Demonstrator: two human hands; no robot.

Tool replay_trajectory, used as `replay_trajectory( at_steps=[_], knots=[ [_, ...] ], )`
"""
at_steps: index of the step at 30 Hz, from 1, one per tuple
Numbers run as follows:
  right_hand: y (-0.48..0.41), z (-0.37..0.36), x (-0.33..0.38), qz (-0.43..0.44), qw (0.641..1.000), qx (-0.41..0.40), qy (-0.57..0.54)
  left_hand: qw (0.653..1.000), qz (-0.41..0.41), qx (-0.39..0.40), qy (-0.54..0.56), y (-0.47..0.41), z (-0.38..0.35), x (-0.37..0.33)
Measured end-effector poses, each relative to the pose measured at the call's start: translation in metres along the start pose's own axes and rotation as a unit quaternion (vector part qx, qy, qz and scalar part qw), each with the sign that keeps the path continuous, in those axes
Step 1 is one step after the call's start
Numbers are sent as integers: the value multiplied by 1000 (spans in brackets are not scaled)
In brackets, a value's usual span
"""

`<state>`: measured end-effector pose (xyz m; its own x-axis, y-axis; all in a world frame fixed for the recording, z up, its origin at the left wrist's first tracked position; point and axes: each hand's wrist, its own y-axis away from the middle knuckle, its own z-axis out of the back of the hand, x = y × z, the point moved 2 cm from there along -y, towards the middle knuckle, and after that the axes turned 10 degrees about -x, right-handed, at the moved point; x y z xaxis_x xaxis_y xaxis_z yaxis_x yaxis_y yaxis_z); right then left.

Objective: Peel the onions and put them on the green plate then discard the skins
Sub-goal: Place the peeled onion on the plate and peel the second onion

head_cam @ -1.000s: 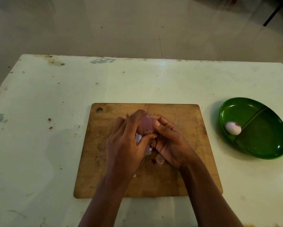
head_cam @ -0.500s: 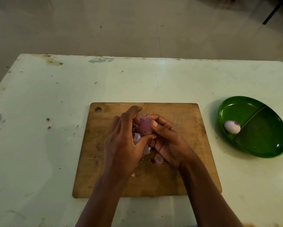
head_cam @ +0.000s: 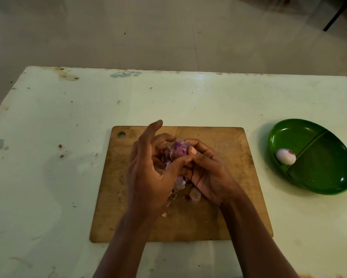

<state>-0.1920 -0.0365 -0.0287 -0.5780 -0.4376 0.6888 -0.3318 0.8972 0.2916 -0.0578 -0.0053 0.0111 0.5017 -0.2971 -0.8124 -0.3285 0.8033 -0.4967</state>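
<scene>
I judge this a domestic kitchen: wooden chopping board (head_cam: pixel 218 141) at frame centre and divided green plate (head_cam: pixel 329 167) at right, both on a stained pale counter (head_cam: pixel 58 177); tiled floor (head_cam: pixel 168 37) across the top.

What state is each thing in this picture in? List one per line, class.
Held onion: partly peeled, over the cutting board.
Plated onion: peeled, lying in the plate's left compartment.
Green plate: on the table, holding one onion.
Skins: loose on the cutting board.
Left hand: pinches held onion.
Right hand: grips held onion.
</scene>
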Motion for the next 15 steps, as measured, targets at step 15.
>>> replay_trajectory(
  at_steps=[15],
  knots=[
    [3,-3,3,2,1000,-5,11,996,-50,31,-71,2,-4,3]
  ],
)
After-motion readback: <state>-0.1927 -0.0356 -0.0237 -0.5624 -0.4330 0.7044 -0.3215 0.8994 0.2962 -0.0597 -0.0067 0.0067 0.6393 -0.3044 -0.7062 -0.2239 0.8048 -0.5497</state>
